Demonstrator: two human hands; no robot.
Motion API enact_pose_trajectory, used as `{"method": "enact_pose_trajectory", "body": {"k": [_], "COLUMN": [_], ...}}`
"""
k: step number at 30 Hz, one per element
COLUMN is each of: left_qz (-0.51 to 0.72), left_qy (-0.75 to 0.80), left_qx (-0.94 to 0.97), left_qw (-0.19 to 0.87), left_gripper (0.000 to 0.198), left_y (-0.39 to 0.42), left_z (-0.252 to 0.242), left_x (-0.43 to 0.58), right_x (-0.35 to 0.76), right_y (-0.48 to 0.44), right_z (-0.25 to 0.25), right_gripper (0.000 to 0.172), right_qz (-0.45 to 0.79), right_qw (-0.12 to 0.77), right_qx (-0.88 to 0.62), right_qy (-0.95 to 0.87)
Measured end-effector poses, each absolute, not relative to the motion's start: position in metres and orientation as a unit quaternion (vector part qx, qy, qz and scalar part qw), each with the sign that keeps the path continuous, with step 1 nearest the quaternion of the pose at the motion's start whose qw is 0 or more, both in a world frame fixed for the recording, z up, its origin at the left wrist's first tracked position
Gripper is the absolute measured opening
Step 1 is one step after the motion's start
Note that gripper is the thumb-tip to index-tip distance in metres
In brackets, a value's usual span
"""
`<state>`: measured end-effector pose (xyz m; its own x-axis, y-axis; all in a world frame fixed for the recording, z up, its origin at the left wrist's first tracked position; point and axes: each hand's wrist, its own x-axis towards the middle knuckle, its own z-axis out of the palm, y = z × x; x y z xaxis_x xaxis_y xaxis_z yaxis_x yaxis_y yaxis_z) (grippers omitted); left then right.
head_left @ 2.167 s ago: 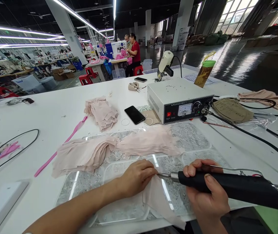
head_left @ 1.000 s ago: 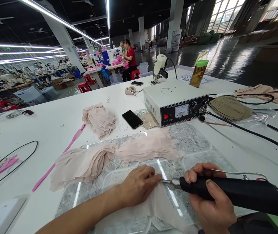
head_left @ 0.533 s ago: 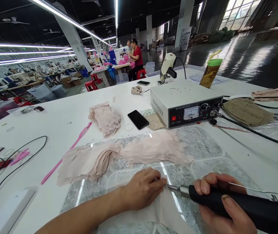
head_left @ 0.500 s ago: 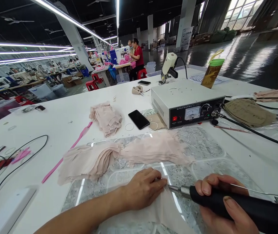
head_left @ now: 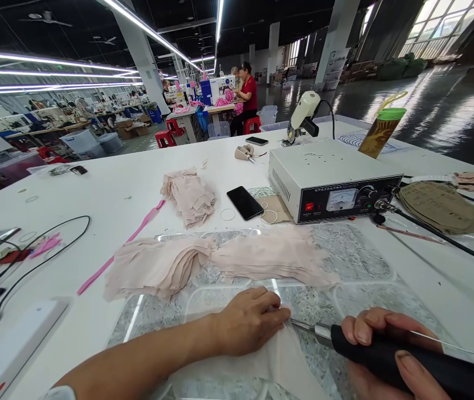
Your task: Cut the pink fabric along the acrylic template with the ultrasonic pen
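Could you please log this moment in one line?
left hand: on cloth; right hand: gripping tool; tip: at left fingertips; stacks: beyond left hand

A thin, pale pink cloth (head_left: pixel 293 361) lies loose and lightly creased at six o'clock in the view, partly covered, its tapering right flap slanting towards five o'clock and running off the lower edge. The hand tool (head_left: pixel 378 354), thick and black-gripped with a silver collar and slim metal rod, lies nearly level at four to five o'clock, its rod aimed between nine and ten, right beside the cloth's upper corner; contact cannot be told.
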<state>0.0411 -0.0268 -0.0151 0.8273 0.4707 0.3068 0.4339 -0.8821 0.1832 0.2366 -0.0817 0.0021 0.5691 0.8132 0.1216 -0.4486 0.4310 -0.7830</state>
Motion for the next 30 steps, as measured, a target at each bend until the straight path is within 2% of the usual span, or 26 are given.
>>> {"method": "enact_pose_trajectory", "body": {"k": [5, 15, 30], "left_qz": [0.183, 0.175, 0.176], "left_qy": [0.235, 0.242, 0.241], "left_qx": [0.953, 0.953, 0.953], "left_qw": [0.052, 0.059, 0.059], "left_gripper": [0.021, 0.021, 0.019], "left_y": [-0.027, -0.027, -0.027], "left_z": [-0.016, -0.017, -0.018], "left_x": [0.041, 0.042, 0.041], "right_x": [0.242, 0.233, 0.235], "right_y": [-0.082, -0.071, -0.069], "right_z": [0.005, 0.014, 0.009], "right_gripper": [0.012, 0.015, 0.010], "right_qz": [0.357, 0.308, 0.315], "right_qw": [0.816, 0.813, 0.805], "right_qx": [-0.379, -0.404, -0.392], "right_qy": [-0.251, -0.287, -0.315]}}
